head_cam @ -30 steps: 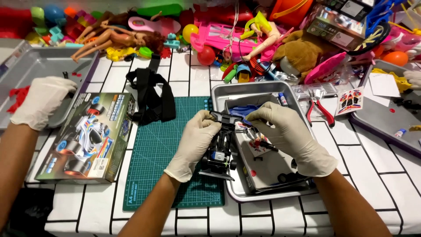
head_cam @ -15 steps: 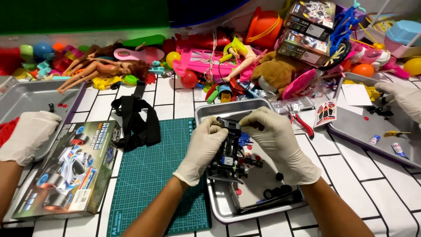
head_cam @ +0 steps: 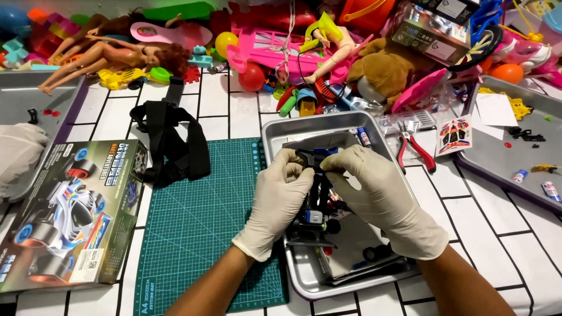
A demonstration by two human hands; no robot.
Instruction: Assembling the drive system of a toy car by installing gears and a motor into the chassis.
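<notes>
Holding: both gloved hands close on the toy car chassis [head_cam: 319, 202]
Left hand [head_cam: 278, 202]: grip clasps its left side
Right hand [head_cam: 383, 196]: grip pinches its top
Below: metal tray [head_cam: 275, 131]

1. Two hands in pale gloves meet over a metal tray [head_cam: 275, 131] at the centre of a white tiled table.
2. The left hand [head_cam: 280, 202] and the right hand [head_cam: 380, 196] together grip a small black and blue toy car chassis [head_cam: 319, 202], fingertips pinching its far end.
3. Left of the tray lies a green cutting mat [head_cam: 199, 234], with a black strap [head_cam: 172, 143] across its far corner.
4. Further left sits a toy car kit box [head_cam: 70, 216], and another person's gloved hand [head_cam: 20, 155] at the left edge.
5. Red-handled pliers [head_cam: 414, 149] lie just right of the tray.
6. A heap of dolls, a plush toy and bright plastic toys fills the far side.
</notes>
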